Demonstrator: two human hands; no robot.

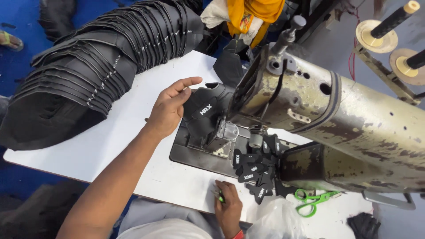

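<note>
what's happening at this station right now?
A person sits at a worn sewing machine. Their left hand holds a black shoe-upper piece under the presser foot. Their right hand rests on the white table holding a small green-handled tool. Small black patches lie by the needle plate, green scissors nearby, and a long stack of black pieces sits further back.

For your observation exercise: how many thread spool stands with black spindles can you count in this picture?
2, both at the top right behind the sewing machine: one spool stand near the corner, the other at the right edge, partly cut off. More may lie out of frame.
</note>
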